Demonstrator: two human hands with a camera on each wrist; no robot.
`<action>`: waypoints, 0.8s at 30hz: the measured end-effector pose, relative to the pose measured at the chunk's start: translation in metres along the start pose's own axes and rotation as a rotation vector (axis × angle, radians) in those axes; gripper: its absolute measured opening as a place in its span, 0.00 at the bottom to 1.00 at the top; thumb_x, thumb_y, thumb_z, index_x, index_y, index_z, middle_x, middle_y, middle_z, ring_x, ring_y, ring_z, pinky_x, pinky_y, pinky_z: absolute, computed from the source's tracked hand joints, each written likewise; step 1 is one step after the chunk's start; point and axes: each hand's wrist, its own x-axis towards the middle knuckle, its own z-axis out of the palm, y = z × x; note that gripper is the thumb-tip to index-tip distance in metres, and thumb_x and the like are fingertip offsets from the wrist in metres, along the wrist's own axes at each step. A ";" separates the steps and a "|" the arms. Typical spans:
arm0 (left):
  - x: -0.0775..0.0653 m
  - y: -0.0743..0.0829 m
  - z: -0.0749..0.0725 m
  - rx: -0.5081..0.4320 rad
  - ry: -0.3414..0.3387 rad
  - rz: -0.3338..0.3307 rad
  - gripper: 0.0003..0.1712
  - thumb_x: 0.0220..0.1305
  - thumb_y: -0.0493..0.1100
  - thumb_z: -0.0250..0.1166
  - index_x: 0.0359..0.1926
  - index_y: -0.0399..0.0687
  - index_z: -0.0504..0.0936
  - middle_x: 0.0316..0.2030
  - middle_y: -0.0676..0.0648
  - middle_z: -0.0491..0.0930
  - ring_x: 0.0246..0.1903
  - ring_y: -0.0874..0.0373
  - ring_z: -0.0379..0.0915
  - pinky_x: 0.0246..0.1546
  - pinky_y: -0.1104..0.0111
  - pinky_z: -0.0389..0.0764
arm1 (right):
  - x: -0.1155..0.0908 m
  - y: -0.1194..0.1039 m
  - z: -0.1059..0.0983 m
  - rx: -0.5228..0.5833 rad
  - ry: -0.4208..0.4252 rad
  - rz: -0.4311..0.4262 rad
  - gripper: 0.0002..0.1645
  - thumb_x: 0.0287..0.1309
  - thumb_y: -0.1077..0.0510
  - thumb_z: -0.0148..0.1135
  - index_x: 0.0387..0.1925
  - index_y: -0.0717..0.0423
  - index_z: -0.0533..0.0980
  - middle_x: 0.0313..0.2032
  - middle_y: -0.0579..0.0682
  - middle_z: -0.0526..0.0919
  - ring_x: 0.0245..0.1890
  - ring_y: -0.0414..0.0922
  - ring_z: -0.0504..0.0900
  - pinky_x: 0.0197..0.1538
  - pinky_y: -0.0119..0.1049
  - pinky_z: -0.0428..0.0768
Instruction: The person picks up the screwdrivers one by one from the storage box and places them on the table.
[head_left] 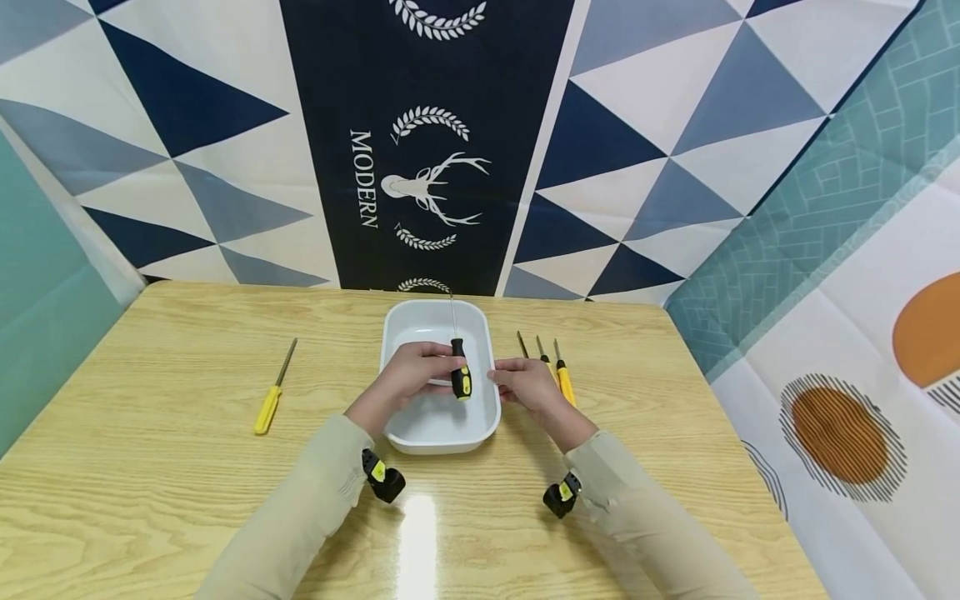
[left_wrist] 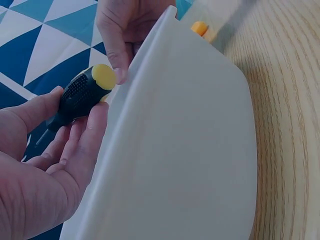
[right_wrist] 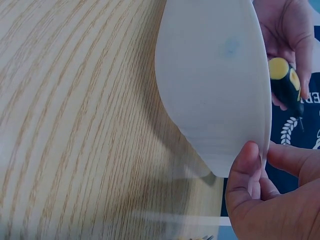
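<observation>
In the head view my left hand (head_left: 408,372) holds a screwdriver (head_left: 461,375) with a black and yellow handle over the white plastic tub (head_left: 438,443). The thin shaft points away toward the wall. In the left wrist view, the thumb and fingers pinch the handle (left_wrist: 80,97), its yellow end facing the camera. At the tub's right side, my right hand (head_left: 531,387) grips the rim between thumb and fingers. From the right wrist view, the thumb presses the tub's outer wall (right_wrist: 210,75) and the fingers lie over the rim.
A screwdriver with a yellow handle (head_left: 267,408) lies on the wooden table (head_left: 172,367) left of the tub. Three more screwdrivers lie just beyond my right hand, one with an orange-yellow handle (head_left: 565,385). A patterned cloth wall (head_left: 442,192) rises behind the table's far edge.
</observation>
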 end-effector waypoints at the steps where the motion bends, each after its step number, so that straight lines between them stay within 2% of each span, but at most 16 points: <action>1: -0.001 0.000 0.000 0.000 -0.004 0.000 0.22 0.59 0.41 0.66 0.52 0.35 0.75 0.42 0.40 0.80 0.36 0.56 0.80 0.37 0.63 0.85 | 0.000 0.000 0.000 0.000 0.000 0.002 0.17 0.59 0.61 0.60 0.49 0.63 0.76 0.33 0.52 0.80 0.27 0.41 0.77 0.42 0.39 0.82; 10: -0.011 0.000 -0.003 -0.020 -0.041 -0.005 0.22 0.59 0.42 0.66 0.52 0.35 0.75 0.43 0.40 0.80 0.36 0.56 0.81 0.38 0.63 0.85 | 0.000 0.000 0.000 -0.004 0.007 0.000 0.17 0.59 0.61 0.60 0.49 0.63 0.76 0.33 0.52 0.80 0.27 0.41 0.77 0.41 0.39 0.82; 24: -0.027 -0.002 -0.010 -0.055 -0.075 0.037 0.23 0.60 0.40 0.64 0.54 0.31 0.72 0.43 0.40 0.79 0.36 0.57 0.80 0.39 0.61 0.85 | 0.000 0.001 0.001 -0.016 0.014 0.003 0.17 0.59 0.60 0.61 0.50 0.62 0.76 0.34 0.52 0.80 0.27 0.41 0.77 0.43 0.40 0.82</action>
